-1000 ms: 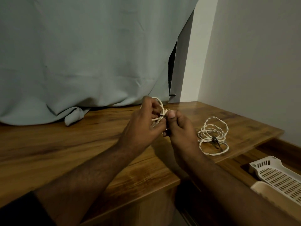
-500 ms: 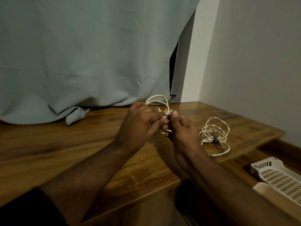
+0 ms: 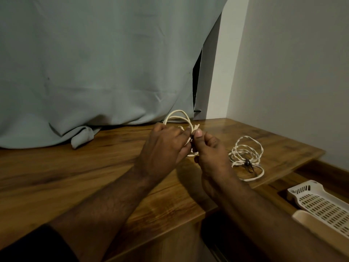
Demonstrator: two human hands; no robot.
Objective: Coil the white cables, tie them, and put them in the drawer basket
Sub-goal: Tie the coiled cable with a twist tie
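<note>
One coiled white twisted cable (image 3: 246, 157) lies tied on the wooden surface (image 3: 94, 176); left hand (image 3: 162, 146) and right hand (image 3: 211, 150) pinch a black tie round the second white coil (image 3: 179, 118), white slotted plastic basket (image 3: 321, 205) awaiting both

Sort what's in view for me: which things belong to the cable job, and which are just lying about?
Part of the job:
- white cable coil, held by left hand and right hand
- dark tie pinched between them
- tied white coil on the wooden top
- white slotted basket, lower right

Just lying about:
- grey curtain
- beige tray beside the basket
</note>
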